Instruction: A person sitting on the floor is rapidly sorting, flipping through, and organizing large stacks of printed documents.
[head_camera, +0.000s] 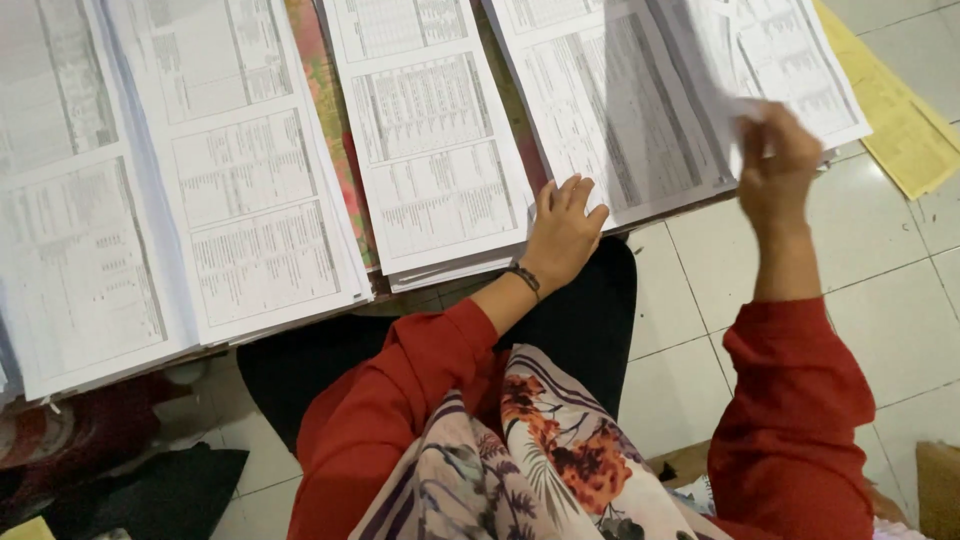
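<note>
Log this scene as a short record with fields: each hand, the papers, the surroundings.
left hand: rests flat on the near edge of a paper stack
right hand: pinches a lifted sheet, blurred
papers: several stacks of printed sheets side by side on a low table
yellow sheets: on the tiled floor, far right
clothing: red sleeves, floral scarf

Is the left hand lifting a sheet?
No, the left hand rests flat on a paper stack; the right hand lifts a sheet.
</note>
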